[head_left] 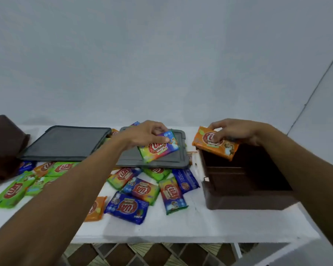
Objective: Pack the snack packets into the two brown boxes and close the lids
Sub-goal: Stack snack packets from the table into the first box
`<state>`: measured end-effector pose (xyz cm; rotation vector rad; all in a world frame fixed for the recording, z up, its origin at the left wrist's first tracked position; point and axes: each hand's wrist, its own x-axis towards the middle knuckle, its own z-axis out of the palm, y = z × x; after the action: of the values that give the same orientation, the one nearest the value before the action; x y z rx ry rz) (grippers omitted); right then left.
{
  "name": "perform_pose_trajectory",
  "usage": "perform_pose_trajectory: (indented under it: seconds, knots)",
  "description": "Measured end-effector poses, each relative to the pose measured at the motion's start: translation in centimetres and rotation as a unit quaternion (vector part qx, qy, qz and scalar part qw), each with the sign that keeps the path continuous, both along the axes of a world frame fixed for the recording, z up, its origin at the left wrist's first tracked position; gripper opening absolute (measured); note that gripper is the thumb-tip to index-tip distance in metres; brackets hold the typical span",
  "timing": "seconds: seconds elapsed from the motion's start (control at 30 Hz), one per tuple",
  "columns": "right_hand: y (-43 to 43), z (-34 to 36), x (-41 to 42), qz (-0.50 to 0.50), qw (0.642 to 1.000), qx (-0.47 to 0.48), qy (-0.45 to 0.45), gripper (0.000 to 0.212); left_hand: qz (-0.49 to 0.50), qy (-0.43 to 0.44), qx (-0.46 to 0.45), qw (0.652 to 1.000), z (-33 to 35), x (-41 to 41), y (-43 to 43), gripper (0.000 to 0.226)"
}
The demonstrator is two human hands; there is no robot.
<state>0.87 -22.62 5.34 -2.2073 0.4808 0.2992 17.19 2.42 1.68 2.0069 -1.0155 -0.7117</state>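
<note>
While the right hand [233, 131] grips an orange snack packet [219, 148] over the open brown box [244, 200] and the left hand [146, 135] pinches a rainbow packet [160, 150] above the grey lid [131, 160], both seem light, slippery, best held edgewise.

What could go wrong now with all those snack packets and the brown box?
The orange snack packet pinched by the right hand is at the far rim of the open brown box, so it might drop behind it. The left hand holds a rainbow-coloured packet while its forearm hangs over loose packets; it could sweep the blue packet off the white table.
</note>
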Motion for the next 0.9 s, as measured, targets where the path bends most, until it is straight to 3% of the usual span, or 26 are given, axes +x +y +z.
perform_pose_trajectory:
  seconds: [0.17, 0.23, 0.4, 0.5, 0.6, 0.7, 0.9]
  knots:
    - [-9.0, -1.6, -4.5, 0.043, 0.991, -0.114, 0.050, 0.027, -0.050, -0.020, -0.018, 0.998, 1.8, -4.0, -9.6, 0.027]
    - [-10.8, -3.1, -5.3, 0.098, 0.975, -0.180, 0.086, 0.028, -0.087, -0.025, 0.008, 0.996, 1.3, -5.6, -13.1, 0.027]
    - [-12.9, -7.1, -5.3, 0.194, 0.939, -0.234, 0.160, 0.033, -0.174, -0.068, 0.129, 0.974, -2.6, -8.0, -19.3, 0.015]
    - [-13.5, -8.8, -5.3, 0.206, 0.928, -0.275, 0.146, 0.039, -0.209, -0.078, 0.225, 0.949, -4.8, -8.3, -21.4, 0.010]
    - [-14.0, -10.3, -4.9, 0.210, 0.922, -0.301, 0.125, 0.042, -0.205, -0.152, 0.281, 0.925, -6.9, -8.6, -22.4, 0.020]
    - [-14.8, -11.5, -4.6, 0.180, 0.930, -0.309, 0.087, 0.042, -0.180, -0.233, 0.297, 0.908, -8.2, -8.3, -22.7, 0.026]
    - [-14.7, -11.9, -4.3, 0.205, 0.920, -0.330, 0.059, 0.044, -0.154, -0.257, 0.282, 0.912, -8.4, -8.4, -22.6, 0.034]
